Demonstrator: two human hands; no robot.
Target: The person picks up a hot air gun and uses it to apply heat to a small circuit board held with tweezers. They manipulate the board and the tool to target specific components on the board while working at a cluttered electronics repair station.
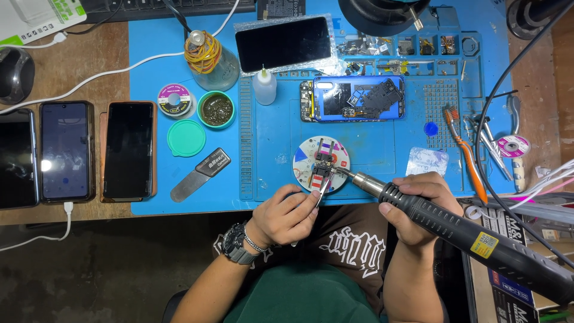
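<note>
The person sat close to the table [107, 54], both hands low over the near edge of a blue work mat [269, 137]. The left hand [286, 216] was clenched around a pair of tweezers [323, 186], whose tips reached up onto a small circuit board [323, 164]. That board lay on a round white disc [321, 163] with coloured patches, set on the mat just ahead of the hands. The right hand [421, 206] grasped the black handle of a hot-air tool [478, 239], its metal nozzle pointing left and ending just beside the board (whether it actually touched, I could not tell). A wristwatch [238, 245] and a chain bracelet sat on the left wrist.

Farther back on the mat lay an opened phone [359, 98] with a blue frame and its innards showing, and behind it another phone [283, 43] with a dark screen on bubble wrap. A small squeeze bottle [263, 87] stood between them and a glass jar [210, 60] wound with rubber bands. A green tin [216, 109] stood open, its lid [186, 138] beside it, near a spool of solder wire [174, 99] and a metal pry tool [200, 174]. Three more phones [66, 152] lay in a row on the bare wood at the left.
</note>
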